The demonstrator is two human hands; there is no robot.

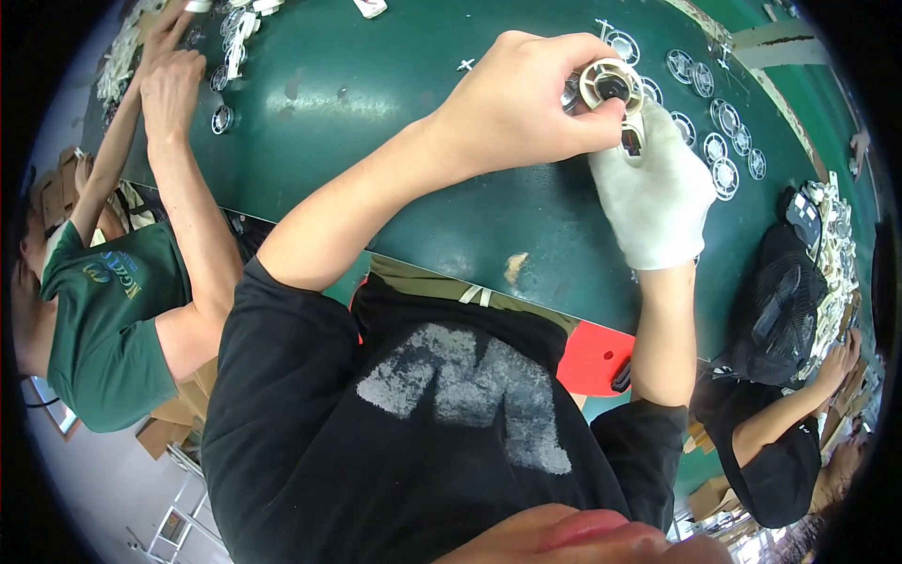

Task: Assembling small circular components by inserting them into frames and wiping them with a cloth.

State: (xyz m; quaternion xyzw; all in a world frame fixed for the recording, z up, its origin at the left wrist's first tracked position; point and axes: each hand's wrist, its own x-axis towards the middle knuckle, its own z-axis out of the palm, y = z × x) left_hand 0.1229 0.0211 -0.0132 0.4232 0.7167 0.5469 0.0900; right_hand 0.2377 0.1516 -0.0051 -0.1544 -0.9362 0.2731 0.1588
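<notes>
Over the green table (376, 160), a cream plastic housing (589, 87) with a round ring at its top is held between my two hands. Dark parts show inside the ring. My bare left hand (521, 103) is closed round the ring, thumb and fingers on its left side. My right hand (658, 202), in a white glove, grips the lower part of the housing, where a small dark opening shows. Most of the gloved fingers are hidden behind the piece. Several grey spoked rings (724, 178) lie on the table just beyond and right of my hands.
Small white cross-shaped pieces (465, 65) lie on the table. At the left, a person in a green shirt (122, 301) reaches toward white parts. On the right are a black mesh item (775, 310), a heap of white parts (834, 244) and another person's arm (785, 414).
</notes>
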